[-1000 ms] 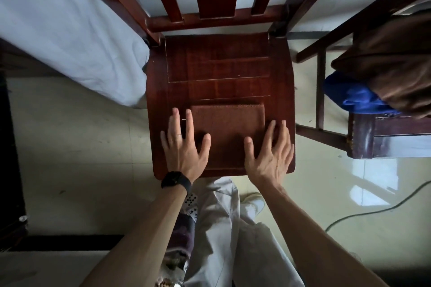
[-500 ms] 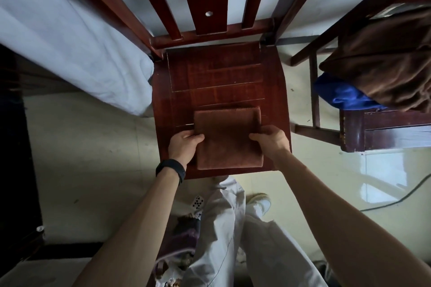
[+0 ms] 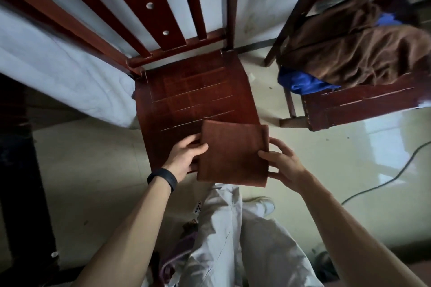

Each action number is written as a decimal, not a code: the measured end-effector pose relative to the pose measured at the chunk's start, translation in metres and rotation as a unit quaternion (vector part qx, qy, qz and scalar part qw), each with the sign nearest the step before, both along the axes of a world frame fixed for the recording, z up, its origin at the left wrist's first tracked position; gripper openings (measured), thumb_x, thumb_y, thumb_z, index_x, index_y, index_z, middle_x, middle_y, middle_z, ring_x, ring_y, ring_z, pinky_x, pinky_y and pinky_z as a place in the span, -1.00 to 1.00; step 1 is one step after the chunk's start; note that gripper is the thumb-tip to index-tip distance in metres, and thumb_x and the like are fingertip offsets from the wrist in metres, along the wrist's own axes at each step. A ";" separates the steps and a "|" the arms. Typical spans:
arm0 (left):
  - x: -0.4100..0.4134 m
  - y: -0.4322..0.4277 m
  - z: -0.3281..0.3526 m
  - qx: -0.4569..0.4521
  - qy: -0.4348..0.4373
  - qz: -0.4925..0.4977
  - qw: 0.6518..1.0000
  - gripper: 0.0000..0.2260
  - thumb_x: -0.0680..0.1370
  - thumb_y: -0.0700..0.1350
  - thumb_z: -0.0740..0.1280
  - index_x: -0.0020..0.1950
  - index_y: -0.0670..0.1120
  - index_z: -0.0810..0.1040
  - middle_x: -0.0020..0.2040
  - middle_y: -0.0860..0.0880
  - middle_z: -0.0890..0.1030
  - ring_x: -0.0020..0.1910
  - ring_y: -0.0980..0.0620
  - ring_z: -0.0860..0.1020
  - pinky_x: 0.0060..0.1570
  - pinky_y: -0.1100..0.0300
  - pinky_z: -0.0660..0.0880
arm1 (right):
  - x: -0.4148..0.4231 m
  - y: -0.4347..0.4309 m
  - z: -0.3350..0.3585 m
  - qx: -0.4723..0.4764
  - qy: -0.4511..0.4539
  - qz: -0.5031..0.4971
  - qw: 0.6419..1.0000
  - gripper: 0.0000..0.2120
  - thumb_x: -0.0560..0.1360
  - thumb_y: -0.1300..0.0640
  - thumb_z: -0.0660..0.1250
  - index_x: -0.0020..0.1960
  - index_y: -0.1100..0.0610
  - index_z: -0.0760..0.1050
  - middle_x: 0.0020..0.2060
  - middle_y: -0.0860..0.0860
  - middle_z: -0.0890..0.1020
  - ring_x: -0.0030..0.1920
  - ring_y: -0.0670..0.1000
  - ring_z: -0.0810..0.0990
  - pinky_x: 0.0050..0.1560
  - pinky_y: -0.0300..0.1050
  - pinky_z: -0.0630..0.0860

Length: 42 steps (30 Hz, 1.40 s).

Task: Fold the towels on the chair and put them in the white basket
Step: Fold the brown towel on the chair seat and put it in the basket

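Observation:
A brown towel (image 3: 233, 154), folded into a flat square, is lifted off the front edge of the dark red wooden chair (image 3: 193, 98). My left hand (image 3: 184, 158) grips its left edge, thumb on top. My right hand (image 3: 282, 161) grips its right edge with the fingers curled round it. On a second wooden chair (image 3: 354, 105) at the right lie an unfolded brown towel (image 3: 354, 53) and a blue towel (image 3: 303, 81) under it. No white basket is in view.
A bed with a white sheet (image 3: 58, 63) runs along the left, close to the first chair. A cable (image 3: 384, 179) lies on the pale tiled floor at the right. My legs in light trousers (image 3: 233, 240) are below the towel.
Both hands went from lying flat on the folded towel to gripping its sides, then lifted it off the seat toward me and a little to the right.

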<state>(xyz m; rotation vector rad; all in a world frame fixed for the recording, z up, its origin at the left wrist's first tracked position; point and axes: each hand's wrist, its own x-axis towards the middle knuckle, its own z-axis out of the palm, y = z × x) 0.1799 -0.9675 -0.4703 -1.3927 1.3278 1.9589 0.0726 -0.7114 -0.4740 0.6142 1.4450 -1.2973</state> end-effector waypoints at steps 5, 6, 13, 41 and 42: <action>-0.023 0.072 0.070 0.014 0.029 -0.043 0.999 -0.64 0.50 -0.26 0.43 0.27 -0.01 0.59 0.10 -0.13 0.69 0.01 -0.07 0.67 -0.12 0.06 0.56 | 0.005 0.085 0.094 -0.008 0.045 -0.050 0.998 -0.61 0.49 0.25 0.44 0.24 -0.07 0.52 -0.07 0.07 0.70 0.00 0.02 0.69 -0.04 0.09 0.62; -0.030 0.089 0.088 0.018 0.039 -0.054 0.998 -0.65 0.50 -0.25 0.44 0.26 0.00 0.59 0.10 -0.11 0.69 0.02 -0.07 0.67 -0.14 0.08 0.57 | 0.003 0.103 0.118 -0.006 0.059 -0.061 0.996 -0.62 0.49 0.25 0.44 0.22 -0.08 0.53 -0.10 0.06 0.69 -0.03 0.01 0.69 -0.03 0.10 0.62; -0.112 0.218 0.226 0.043 0.109 -0.175 0.978 -0.68 0.51 -0.15 0.44 0.24 0.08 0.57 0.10 -0.05 0.69 -0.05 -0.04 0.64 -0.19 0.12 0.55 | -0.012 0.236 0.266 0.003 0.188 -0.183 0.965 -0.63 0.51 0.24 0.44 0.21 -0.11 0.56 -0.19 0.02 0.64 -0.06 -0.02 0.68 -0.13 0.02 0.61; -0.449 0.780 0.477 0.143 0.332 -0.535 0.764 -0.75 0.56 -0.27 0.35 0.23 -0.08 0.54 -0.08 -0.11 0.68 -0.35 0.05 0.66 -0.39 0.19 0.56 | -0.127 0.696 0.478 0.116 0.437 -0.564 0.691 -0.59 0.48 0.21 0.46 0.29 -0.02 0.54 -0.01 0.17 0.71 -0.08 0.14 0.72 -0.04 0.21 0.65; -0.462 0.798 0.479 0.149 0.328 -0.543 0.759 -0.73 0.56 -0.25 0.37 0.24 -0.07 0.54 -0.05 -0.11 0.69 -0.29 0.03 0.67 -0.35 0.16 0.58 | -0.138 0.710 0.481 0.118 0.436 -0.571 0.685 -0.60 0.49 0.22 0.46 0.29 -0.01 0.54 -0.03 0.16 0.71 -0.10 0.12 0.72 -0.05 0.23 0.65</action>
